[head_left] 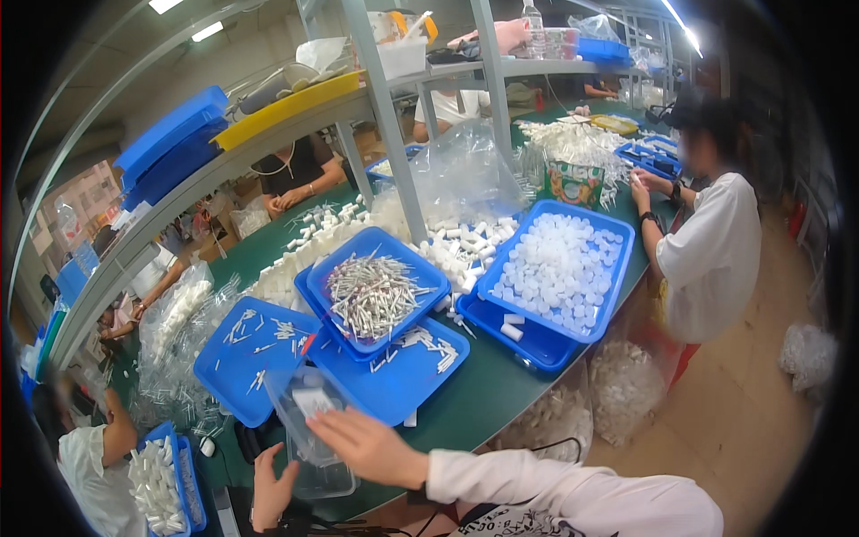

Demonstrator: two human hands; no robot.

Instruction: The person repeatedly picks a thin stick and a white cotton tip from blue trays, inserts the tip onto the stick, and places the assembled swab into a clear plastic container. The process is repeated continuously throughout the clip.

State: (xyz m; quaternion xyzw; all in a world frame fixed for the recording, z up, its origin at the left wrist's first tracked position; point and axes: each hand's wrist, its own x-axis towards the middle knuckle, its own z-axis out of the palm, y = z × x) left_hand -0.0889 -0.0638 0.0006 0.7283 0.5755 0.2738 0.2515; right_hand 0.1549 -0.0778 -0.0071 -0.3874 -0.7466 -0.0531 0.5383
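Note:
At the table's near edge stands a clear plastic box [324, 481]. My right hand [380, 450] reaches over it with fingers stretched out, beside a small white item [312, 402] that lies in its far part; whether they touch cannot be made out. My left hand [272, 490] is at the left of the box, thumb and fingers apart, holding nothing. Just beyond are a blue tray [234, 380] with a few thin white-and-metal pieces and another blue tray [403, 394] with some of the same. A stacked blue tray [429, 279] carries a heap of these thin pieces [371, 291].
To the right, a blue tray [586, 333] full of translucent round caps [564, 268] rests on another tray. White cylinders and clear bags [456, 170] cover the table behind. Metal shelf posts [394, 134] rise from the table. Co-workers sit at the right [711, 251] and left [94, 465].

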